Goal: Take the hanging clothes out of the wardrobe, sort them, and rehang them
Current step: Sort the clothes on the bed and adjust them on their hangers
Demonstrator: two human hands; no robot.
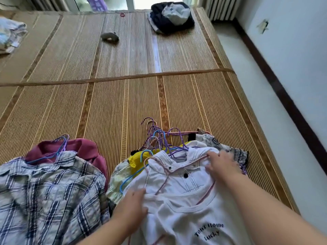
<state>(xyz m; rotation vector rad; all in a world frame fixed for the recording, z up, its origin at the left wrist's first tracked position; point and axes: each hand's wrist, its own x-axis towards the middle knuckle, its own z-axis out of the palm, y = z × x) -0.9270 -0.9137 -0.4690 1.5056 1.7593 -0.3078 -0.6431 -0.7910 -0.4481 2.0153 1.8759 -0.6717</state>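
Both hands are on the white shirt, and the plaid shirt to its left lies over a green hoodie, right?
Not quite. The head view shows that the hoodie under the plaid shirt is maroon, not green. The left hand and the right hand are indeed both on the white shirt.

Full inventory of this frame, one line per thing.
woven mat: 1, tan striped, under everything
collared shirt: 1, white, near centre, top of right pile
T-shirt: 1, white with black lettering, bottom centre
hangers: several, purple and blue, bunched beyond the collared shirt
yellow garment: 1, yellow, under the collared shirt
patterned garment: 1, black-white, right of pile
plaid shirt: 1, blue-white, near left
maroon garment: 1, maroon, under plaid shirt
clothes bundle: 1, navy and white, far end
grey object: 1, far centre, kind unclear
radiator: 1, white, far right
left hand: 1, touches the collared shirt's left edge
right hand: 1, rests on its collar
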